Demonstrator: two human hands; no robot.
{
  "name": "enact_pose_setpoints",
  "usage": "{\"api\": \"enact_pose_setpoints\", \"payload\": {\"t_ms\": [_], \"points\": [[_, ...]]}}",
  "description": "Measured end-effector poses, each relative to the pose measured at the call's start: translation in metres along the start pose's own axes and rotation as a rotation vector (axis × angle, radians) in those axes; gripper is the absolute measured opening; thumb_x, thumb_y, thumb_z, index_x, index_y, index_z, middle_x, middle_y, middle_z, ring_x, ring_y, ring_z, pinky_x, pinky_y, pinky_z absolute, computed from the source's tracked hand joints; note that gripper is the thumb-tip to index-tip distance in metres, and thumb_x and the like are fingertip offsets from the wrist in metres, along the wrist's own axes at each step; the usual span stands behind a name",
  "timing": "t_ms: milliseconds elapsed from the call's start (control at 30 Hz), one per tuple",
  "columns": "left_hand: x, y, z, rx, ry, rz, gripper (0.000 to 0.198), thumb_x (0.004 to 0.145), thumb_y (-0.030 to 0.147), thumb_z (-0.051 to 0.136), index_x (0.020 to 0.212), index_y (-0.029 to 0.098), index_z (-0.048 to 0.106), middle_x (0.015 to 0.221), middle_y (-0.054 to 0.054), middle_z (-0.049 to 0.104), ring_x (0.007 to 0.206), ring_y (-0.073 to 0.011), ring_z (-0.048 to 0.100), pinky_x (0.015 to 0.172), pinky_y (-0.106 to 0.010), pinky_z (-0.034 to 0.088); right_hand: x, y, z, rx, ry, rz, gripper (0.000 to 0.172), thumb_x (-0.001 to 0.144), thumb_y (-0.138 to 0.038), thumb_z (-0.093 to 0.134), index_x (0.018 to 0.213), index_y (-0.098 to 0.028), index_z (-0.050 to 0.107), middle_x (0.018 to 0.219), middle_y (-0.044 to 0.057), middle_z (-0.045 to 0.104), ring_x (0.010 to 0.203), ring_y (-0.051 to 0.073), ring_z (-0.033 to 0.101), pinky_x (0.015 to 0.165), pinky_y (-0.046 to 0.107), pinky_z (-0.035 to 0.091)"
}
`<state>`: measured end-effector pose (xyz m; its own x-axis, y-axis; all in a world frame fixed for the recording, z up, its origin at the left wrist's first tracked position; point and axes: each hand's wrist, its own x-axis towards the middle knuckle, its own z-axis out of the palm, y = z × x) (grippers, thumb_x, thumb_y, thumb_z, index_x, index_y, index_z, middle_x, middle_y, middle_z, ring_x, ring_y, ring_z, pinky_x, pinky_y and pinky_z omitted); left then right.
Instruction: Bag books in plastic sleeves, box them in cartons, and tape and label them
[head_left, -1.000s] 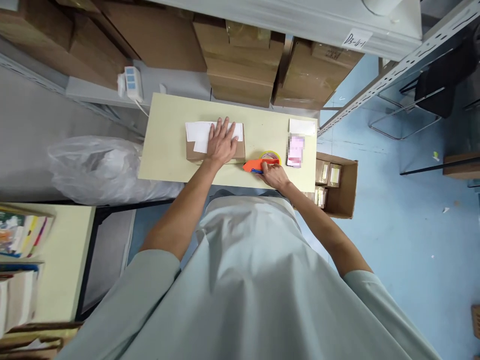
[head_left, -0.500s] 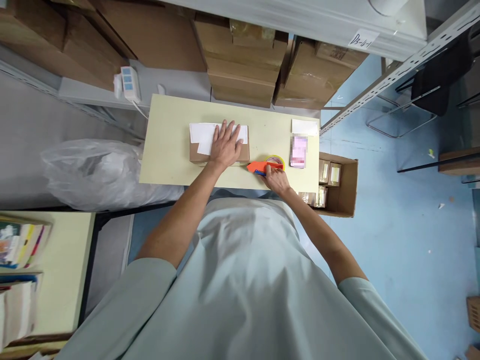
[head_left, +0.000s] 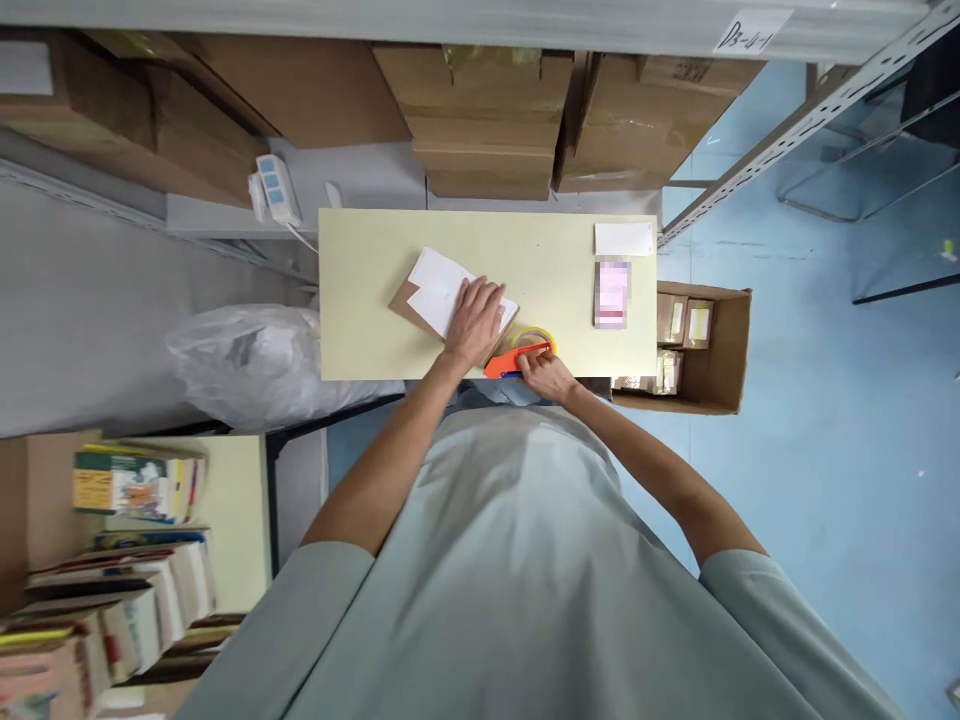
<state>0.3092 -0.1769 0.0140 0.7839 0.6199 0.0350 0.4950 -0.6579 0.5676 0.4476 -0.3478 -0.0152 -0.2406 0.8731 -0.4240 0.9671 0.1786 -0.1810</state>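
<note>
A small cardboard box (head_left: 409,303) with white paper labels (head_left: 439,285) on top sits turned at an angle on the pale yellow table (head_left: 360,250). My left hand (head_left: 475,322) lies on its right part, fingers stretched out over the paper. Close to the table's front edge, my right hand (head_left: 547,376) grips an orange tape dispenser (head_left: 504,362) carrying a yellow-edged roll of tape (head_left: 541,335). The dispenser is at the box's near right corner; whether they touch I cannot tell. Right of the hands lie a blurred pinkish item (head_left: 612,295) and a white slip (head_left: 622,239).
An open carton (head_left: 727,350) holding small boxes stands beside the table's right end. Behind are large cardboard boxes (head_left: 487,120) under a metal shelf beam (head_left: 525,25), and a power strip (head_left: 278,188). A plastic bag (head_left: 240,360) and books (head_left: 142,485) are at the left.
The box has been turned clockwise, its right end now nearer me, with my left hand still on it. My right hand and the tape dispenser stay near its corner. The camera view has shifted.
</note>
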Motion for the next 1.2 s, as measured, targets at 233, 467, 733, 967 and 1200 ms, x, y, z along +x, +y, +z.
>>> {"api": "enact_pose_setpoints", "payload": {"t_ms": [233, 467, 733, 967, 1200], "points": [[-0.015, 0.013, -0.002, -0.015, -0.079, 0.002, 0.045, 0.109, 0.022, 0.038, 0.145, 0.016, 0.065, 0.153, -0.020, 0.064, 0.166, -0.0318, 0.039, 0.143, -0.061, 0.018, 0.005, -0.032, -0.009, 0.147, 0.008, -0.016, 0.040, 0.108, -0.003, 0.030, 0.137, -0.001, 0.058, 0.108, 0.027, 0.079, 0.093, 0.030, 0.076, 0.092, 0.046, 0.051], [-0.015, 0.008, -0.004, -0.008, -0.121, -0.024, 0.046, 0.109, 0.024, 0.037, 0.144, 0.017, 0.066, 0.153, -0.019, 0.065, 0.166, -0.0327, 0.039, 0.143, -0.064, 0.018, -0.005, 0.017, -0.025, 0.126, -0.062, 0.132, 0.045, 0.107, 0.000, 0.025, 0.142, 0.006, 0.054, 0.115, 0.033, 0.077, 0.100, 0.034, 0.077, 0.090, 0.046, 0.050], [-0.016, 0.003, -0.001, 0.015, -0.105, -0.027, 0.045, 0.112, 0.028, 0.035, 0.142, 0.017, 0.066, 0.151, -0.020, 0.066, 0.166, -0.0332, 0.040, 0.142, -0.066, 0.019, 0.002, 0.087, -0.047, 0.143, -0.084, 0.209, 0.037, 0.110, -0.007, 0.031, 0.139, 0.004, 0.052, 0.111, 0.032, 0.078, 0.100, 0.036, 0.078, 0.094, 0.047, 0.047], [-0.014, 0.003, -0.015, -0.012, -0.127, -0.025, 0.054, 0.116, 0.044, 0.032, 0.156, 0.020, 0.057, 0.163, -0.021, 0.058, 0.169, -0.0318, 0.036, 0.141, -0.061, 0.024, 0.008, 0.092, -0.050, 0.130, -0.041, 0.152, 0.039, 0.114, -0.020, 0.033, 0.139, 0.004, 0.053, 0.115, 0.033, 0.078, 0.106, 0.038, 0.077, 0.100, 0.051, 0.046], [0.041, -0.032, -0.046, 0.122, 0.125, -0.556, 0.077, 0.114, 0.044, 0.043, 0.167, -0.009, 0.029, 0.179, -0.036, 0.025, 0.174, -0.0427, 0.010, 0.142, -0.063, 0.013, 0.017, 0.084, -0.057, 0.046, 0.008, 0.076, 0.041, 0.111, -0.009, 0.034, 0.144, 0.007, 0.053, 0.112, 0.030, 0.080, 0.104, 0.036, 0.079, 0.100, 0.051, 0.051]]}}
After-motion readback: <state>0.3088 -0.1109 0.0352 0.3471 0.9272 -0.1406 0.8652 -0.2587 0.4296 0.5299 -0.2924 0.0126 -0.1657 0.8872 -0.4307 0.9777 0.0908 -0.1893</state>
